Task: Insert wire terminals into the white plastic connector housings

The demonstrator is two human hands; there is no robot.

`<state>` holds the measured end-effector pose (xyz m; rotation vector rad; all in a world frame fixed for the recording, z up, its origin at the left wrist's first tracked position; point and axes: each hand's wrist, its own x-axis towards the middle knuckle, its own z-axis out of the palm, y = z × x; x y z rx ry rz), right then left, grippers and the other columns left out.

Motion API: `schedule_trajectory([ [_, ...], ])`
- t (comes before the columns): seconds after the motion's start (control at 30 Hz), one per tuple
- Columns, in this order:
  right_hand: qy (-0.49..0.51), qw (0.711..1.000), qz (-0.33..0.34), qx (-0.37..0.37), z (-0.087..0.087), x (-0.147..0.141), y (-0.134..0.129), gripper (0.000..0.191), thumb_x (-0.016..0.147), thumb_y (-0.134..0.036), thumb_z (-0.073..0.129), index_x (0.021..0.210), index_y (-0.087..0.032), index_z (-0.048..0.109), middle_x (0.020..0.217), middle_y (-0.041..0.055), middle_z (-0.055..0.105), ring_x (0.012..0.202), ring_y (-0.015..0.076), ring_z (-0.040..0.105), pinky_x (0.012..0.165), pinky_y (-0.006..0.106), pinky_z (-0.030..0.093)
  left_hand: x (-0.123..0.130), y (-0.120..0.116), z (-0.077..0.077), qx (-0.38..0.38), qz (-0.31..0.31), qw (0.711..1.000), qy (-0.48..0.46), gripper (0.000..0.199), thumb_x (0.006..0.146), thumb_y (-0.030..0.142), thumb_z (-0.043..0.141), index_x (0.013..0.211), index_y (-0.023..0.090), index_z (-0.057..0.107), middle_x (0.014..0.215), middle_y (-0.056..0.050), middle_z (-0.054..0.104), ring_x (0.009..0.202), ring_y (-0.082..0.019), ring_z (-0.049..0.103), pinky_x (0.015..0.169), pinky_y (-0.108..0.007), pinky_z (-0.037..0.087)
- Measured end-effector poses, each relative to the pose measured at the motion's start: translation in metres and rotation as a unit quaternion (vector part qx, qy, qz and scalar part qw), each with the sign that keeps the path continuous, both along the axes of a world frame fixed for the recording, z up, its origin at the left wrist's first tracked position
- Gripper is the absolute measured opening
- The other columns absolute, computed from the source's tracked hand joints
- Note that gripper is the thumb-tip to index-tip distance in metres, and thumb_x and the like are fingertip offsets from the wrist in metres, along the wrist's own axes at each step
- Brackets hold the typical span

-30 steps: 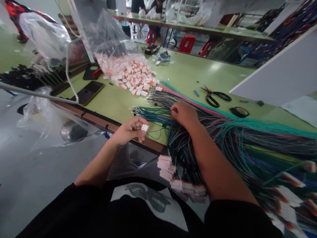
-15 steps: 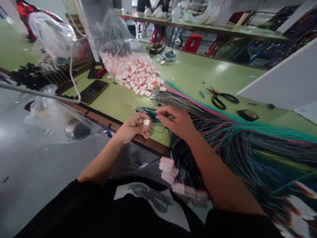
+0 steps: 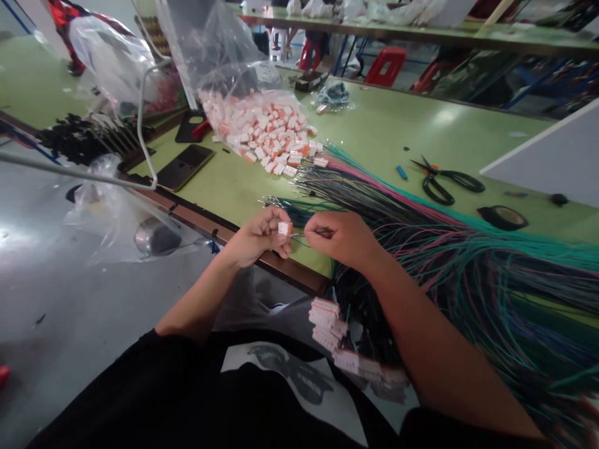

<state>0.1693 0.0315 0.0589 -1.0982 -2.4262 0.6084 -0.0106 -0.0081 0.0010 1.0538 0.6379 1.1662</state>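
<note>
Connector (image 3: pixel 284 229), pinched by my left hand (image 3: pixel 256 239), faces the wire (image 3: pixel 298 234) my right hand (image 3: pixel 344 239) grips, apparently for alignment.

The left hand (image 3: pixel 253 240) is up at the table's near edge (image 3: pixel 297 274), fingers curled inward and thumb pressed toward them in a pinch; its wrist looks nearly straight. The left forearm (image 3: pixel 196 302) slants up from the lower left, bare. Facing it, the right hand (image 3: pixel 344 240) has its back uppermost, fingers folded and tips gathered, pointing left (the two hands are close but apart). The right forearm (image 3: pixel 430 333) angles in from the lower right.
</note>
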Motion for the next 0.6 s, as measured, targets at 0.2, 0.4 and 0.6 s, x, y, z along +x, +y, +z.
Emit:
schedule_trajectory([
  [0.2, -0.043, 0.998, -0.036, 0.017, 0.0029, -0.0034, -0.0044, 0.012, 0.064, -0.018, 0.048, 0.054, -0.019, 0.054, 0.048, -0.0030, 0.048, 0.049, 0.0088, 0.038, 0.051, 0.024, 0.025, 0.0007, -0.0010, 0.0008, 0.001, 0.010, 1.000, 0.003, 0.038, 0.069, 0.030, 0.078, 0.089, 0.018, 0.047, 0.065, 0.006, 0.059, 0.057, -0.008, 0.063, 0.053, -0.017, 0.054],
  [0.4, -0.063, 0.996, -0.048, 0.047, 0.0006, -0.0053, -0.0063, 0.013, 0.064, -0.019, 0.049, 0.053, -0.019, 0.057, 0.049, -0.0016, 0.050, 0.049, 0.0094, 0.037, 0.051, 0.024, 0.025, 0.0021, -0.0019, 0.0009, 0.006, 0.022, 1.000, 0.013, 0.036, 0.071, 0.030, 0.076, 0.087, 0.018, 0.047, 0.064, 0.006, 0.058, 0.057, -0.008, 0.062, 0.053, -0.018, 0.053],
  [0.6, -0.064, 0.997, -0.040, 0.028, -0.0004, -0.0089, -0.0091, 0.014, 0.065, -0.017, 0.048, 0.053, -0.019, 0.055, 0.049, -0.0019, 0.047, 0.050, 0.0096, 0.037, 0.053, 0.025, 0.024, 0.0054, -0.0032, 0.0010, 0.014, 0.042, 0.998, 0.032, 0.039, 0.068, 0.031, 0.078, 0.087, 0.018, 0.047, 0.065, 0.006, 0.058, 0.056, -0.008, 0.062, 0.053, -0.019, 0.053],
])
